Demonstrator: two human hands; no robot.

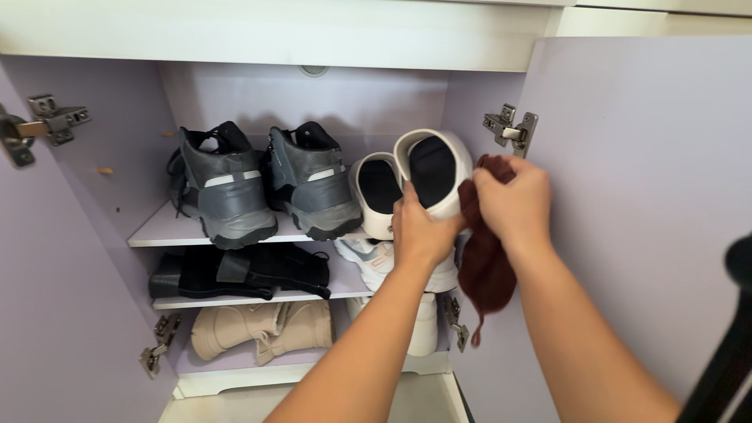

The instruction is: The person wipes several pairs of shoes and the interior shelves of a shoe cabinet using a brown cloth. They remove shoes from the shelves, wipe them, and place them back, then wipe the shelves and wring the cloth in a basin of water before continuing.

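Note:
An open shoe cupboard with pale lilac walls fills the head view. My left hand [421,229] grips the heel of a white slip-on shoe [433,167] with a dark inside, held up in front of the top shelf. My right hand [513,205] presses a dark red cloth [484,262] against the shoe's right side; the cloth hangs down below my wrist. A second white slip-on shoe [376,192] stands just left of the held one on the top shelf [160,232].
Two grey and black trainers [227,192] stand heel-out on the top shelf. Black shoes [239,272] lie on the middle shelf, beige boots [262,329] on the bottom one. White trainers [368,258] sit behind my left wrist. The right door [627,196] stands open.

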